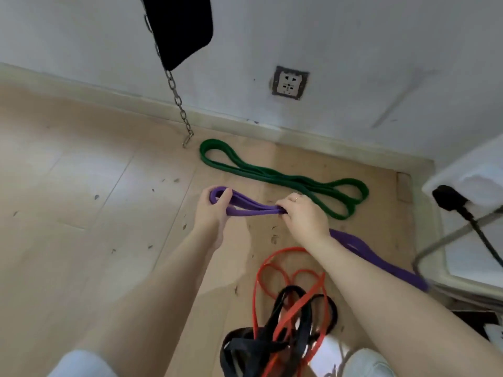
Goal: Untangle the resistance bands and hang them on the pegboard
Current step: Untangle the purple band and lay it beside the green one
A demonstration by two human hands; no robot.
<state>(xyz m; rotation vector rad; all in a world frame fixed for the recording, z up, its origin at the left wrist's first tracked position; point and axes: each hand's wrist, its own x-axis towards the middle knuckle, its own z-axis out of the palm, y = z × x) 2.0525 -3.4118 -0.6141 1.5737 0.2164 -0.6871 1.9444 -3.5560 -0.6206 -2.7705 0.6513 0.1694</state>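
Tangled red band (pixel 275 270) and black band (pixel 280 317) loops are lying nearest the camera at six o'clock, still knotted together and waiting to be sorted. Beyond them at one o'clock, the green band (pixel 283 179) is lying freed and folded flat on the floor (pixel 81 200) by the wall. At center, the person is working the purple band (pixel 253 209): the left hand (pixel 215 210) is curling its fingers through the loop end, the right hand (pixel 304 216) is pinching the doubled strands, its tail trailing toward four o'clock. No pegboard is showing; hanging likely remains undone.
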